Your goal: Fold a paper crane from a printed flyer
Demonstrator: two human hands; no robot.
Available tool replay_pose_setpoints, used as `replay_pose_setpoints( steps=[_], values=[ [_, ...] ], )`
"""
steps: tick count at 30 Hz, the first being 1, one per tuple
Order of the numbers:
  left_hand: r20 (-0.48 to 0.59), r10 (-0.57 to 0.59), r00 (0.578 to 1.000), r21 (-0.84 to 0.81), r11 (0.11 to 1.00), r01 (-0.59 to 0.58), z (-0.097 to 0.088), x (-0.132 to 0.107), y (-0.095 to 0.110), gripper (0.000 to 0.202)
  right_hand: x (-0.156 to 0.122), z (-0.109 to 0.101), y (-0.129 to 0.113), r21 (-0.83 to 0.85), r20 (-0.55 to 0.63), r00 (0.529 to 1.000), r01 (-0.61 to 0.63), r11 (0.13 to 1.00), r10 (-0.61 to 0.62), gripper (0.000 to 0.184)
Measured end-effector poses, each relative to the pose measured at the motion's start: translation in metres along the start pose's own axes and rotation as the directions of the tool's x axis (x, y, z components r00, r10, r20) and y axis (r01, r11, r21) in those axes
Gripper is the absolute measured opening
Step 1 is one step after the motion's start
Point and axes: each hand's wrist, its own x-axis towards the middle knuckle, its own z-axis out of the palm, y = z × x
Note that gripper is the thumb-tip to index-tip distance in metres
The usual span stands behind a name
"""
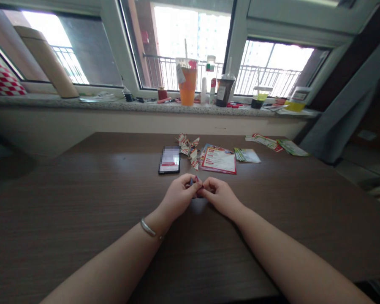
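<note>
My left hand [183, 191] and my right hand [221, 195] meet above the brown table. Between their fingertips is a small folded piece of paper [196, 180] with red and bluish parts, mostly covered by the fingers. Both hands are closed in a pinch on it. Just beyond them lie several folded paper shapes [190, 150] with red and white stripes. A phone [169, 160] with its screen lit lies to their left. To the right sits a stack of printed red-bordered sheets [219, 159].
More printed papers [247, 155] lie right of the stack, and further strips [267, 142] near the table's far right. The windowsill [107, 104] carries an orange drink cup [186, 82], a dark drink cup [224, 90], bottles and a tall cardboard tube [47, 61]. A grey curtain [345, 105] hangs at right.
</note>
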Motion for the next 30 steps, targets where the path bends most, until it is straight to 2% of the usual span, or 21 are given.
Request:
replay_pose_setpoints(
  steps=[5, 9, 13, 22, 26, 30],
  values=[
    [0.036, -0.025, 0.999, -0.027, 0.999, 0.026, -0.003, 0.003, 0.004, 0.028, 0.003, -0.001, 0.007, 0.042, -0.003, 1.000, 0.005, 0.999, -0.005, 0.018],
    [0.104, -0.005, 0.995, -0.074, 0.997, 0.013, -0.007, 0.008, -0.004, 0.030, 0.007, -0.002, 0.011, 0.107, -0.027, 1.000, -0.002, 0.994, 0.005, 0.021],
    [0.143, -0.043, 0.989, -0.112, 0.992, 0.059, -0.011, 0.011, -0.011, 0.033, 0.008, -0.004, 0.006, 0.254, -0.055, 0.998, -0.024, 0.967, 0.039, 0.023],
    [0.179, -0.073, 0.981, -0.141, 0.985, 0.099, -0.011, 0.011, -0.009, 0.032, 0.010, -0.006, 0.004, 0.353, -0.044, 0.995, -0.069, 0.933, 0.090, 0.030],
    [0.156, -0.058, 0.986, -0.097, 0.993, 0.073, -0.009, 0.011, -0.009, 0.028, 0.011, -0.003, 0.007, 0.385, -0.014, 0.991, -0.117, 0.916, 0.132, 0.035],
    [0.132, -0.028, 0.991, 0.009, 1.000, 0.027, -0.008, 0.012, -0.008, 0.024, 0.011, 0.000, 0.009, 0.407, -0.032, 0.994, -0.083, 0.910, 0.105, 0.032]
  ],
)
